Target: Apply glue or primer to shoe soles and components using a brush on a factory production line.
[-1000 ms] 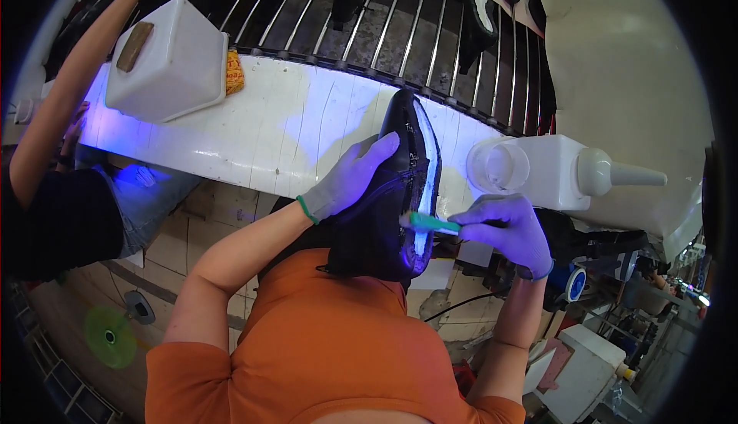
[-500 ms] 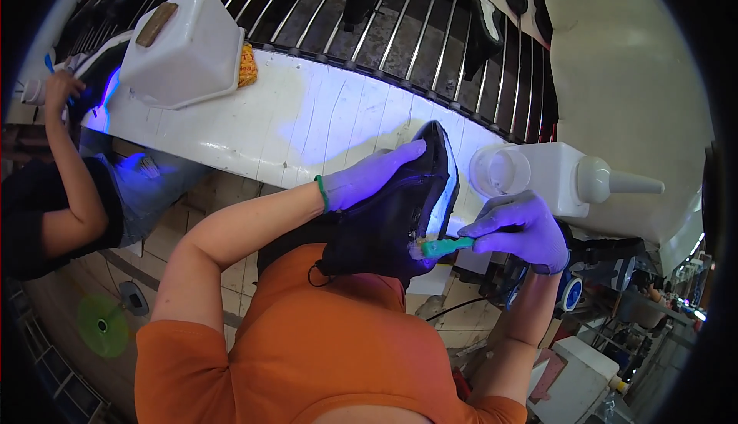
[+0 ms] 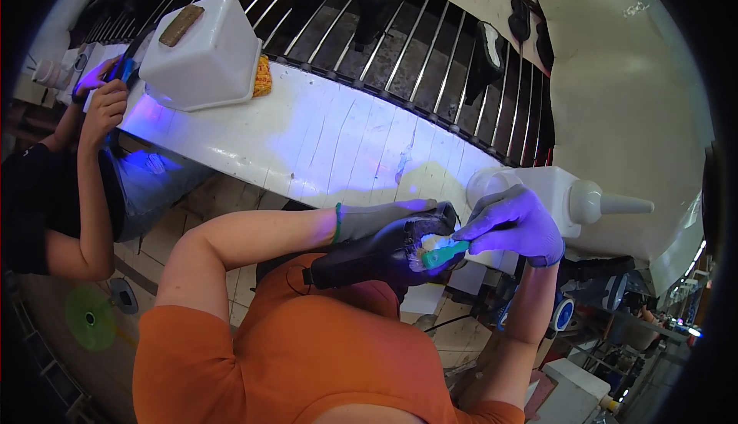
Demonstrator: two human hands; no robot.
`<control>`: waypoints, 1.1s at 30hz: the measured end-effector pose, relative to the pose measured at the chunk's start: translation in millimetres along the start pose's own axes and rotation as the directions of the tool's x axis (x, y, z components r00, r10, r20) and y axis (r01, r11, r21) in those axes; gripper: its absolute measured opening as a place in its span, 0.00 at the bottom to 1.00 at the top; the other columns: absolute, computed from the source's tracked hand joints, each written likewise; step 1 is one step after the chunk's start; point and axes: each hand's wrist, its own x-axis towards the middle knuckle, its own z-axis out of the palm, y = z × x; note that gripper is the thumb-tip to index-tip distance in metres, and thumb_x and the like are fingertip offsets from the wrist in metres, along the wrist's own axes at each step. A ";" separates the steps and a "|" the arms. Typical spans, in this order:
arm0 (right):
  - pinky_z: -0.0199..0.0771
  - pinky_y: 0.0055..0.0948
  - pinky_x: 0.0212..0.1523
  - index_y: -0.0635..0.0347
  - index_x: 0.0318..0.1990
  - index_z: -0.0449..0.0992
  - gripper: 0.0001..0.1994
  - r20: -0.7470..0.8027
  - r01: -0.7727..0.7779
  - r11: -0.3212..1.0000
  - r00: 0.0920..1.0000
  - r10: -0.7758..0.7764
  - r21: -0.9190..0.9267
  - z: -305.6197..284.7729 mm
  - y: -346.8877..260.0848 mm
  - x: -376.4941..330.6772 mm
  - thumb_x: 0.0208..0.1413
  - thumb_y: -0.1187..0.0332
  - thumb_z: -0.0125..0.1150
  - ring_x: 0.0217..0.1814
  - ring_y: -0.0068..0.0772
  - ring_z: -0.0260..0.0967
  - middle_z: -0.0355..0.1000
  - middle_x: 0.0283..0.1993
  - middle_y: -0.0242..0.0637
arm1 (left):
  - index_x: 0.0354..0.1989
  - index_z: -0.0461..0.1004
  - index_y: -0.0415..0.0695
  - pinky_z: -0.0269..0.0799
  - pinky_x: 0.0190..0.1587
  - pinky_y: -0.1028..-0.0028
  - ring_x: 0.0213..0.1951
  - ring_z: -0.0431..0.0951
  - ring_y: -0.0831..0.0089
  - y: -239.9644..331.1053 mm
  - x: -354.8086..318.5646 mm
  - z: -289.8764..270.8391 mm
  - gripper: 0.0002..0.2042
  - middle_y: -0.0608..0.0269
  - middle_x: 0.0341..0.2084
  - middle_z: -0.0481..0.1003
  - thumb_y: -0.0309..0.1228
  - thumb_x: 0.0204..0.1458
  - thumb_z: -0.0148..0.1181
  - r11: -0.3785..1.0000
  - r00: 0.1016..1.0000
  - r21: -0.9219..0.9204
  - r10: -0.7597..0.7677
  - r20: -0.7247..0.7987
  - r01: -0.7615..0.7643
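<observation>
In my grey-gloved left hand (image 3: 377,218) I hold a black boot (image 3: 357,261) above the front edge of the bench, its sole end tipped toward the right. The glove's fingers lie along the boot's far side and are partly hidden. A pale, brightly lit area (image 3: 432,239) shows on the boot's underside. My gloved right hand (image 3: 519,228) pinches a small green-handled brush (image 3: 446,254). Its working end meets the boot at that pale area; the bristles are hard to make out. Violet-blue light falls on both gloves.
Behind the bench (image 3: 307,132) runs a rack of metal rods (image 3: 400,55) carrying black shoes. A white container (image 3: 201,59) with a brown block (image 3: 181,26) stands at left. Right are a white nozzle bottle (image 3: 542,186) and a cup (image 3: 488,183). Another person's hands (image 3: 104,105) work at far left.
The boot has rolled in my left hand, so its underside faces more toward the right hand. The brush stays at its end. Shoes on the rack have shifted right; the other person's hands moved.
</observation>
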 end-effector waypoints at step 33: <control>0.59 0.17 0.21 0.67 0.37 0.80 0.09 -0.290 -0.013 0.985 0.955 0.064 0.174 -42.9 63.1 -32.1 0.49 0.73 0.63 0.20 0.17 0.63 0.74 0.26 0.34 | 0.46 0.74 0.39 0.76 0.28 0.69 0.25 0.77 0.60 24.2 -55.2 56.7 0.16 0.54 0.27 0.75 0.39 0.64 0.45 0.817 0.975 0.569 0.193 -0.110 -0.097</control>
